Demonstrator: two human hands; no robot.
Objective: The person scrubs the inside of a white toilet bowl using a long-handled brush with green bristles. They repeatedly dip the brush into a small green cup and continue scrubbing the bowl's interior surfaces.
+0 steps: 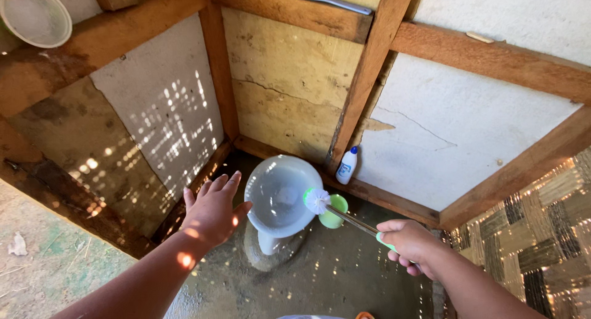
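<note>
Toilet brush [320, 200]: white bristles, green collar, metal shaft; head resting on the right rim of the pale toilet bowl [278, 196]. Right hand [407, 240]: fist wrapped around the green handle. Left hand [212, 209]: fingers spread, empty, beside the bowl. Green cup [335, 212], possibly the brush holder, behind. White bottle [347, 165] against the wall.

Green-handled toilet brush [341, 213], white bristles at rim of pale toilet bowl [277, 199]
</note>
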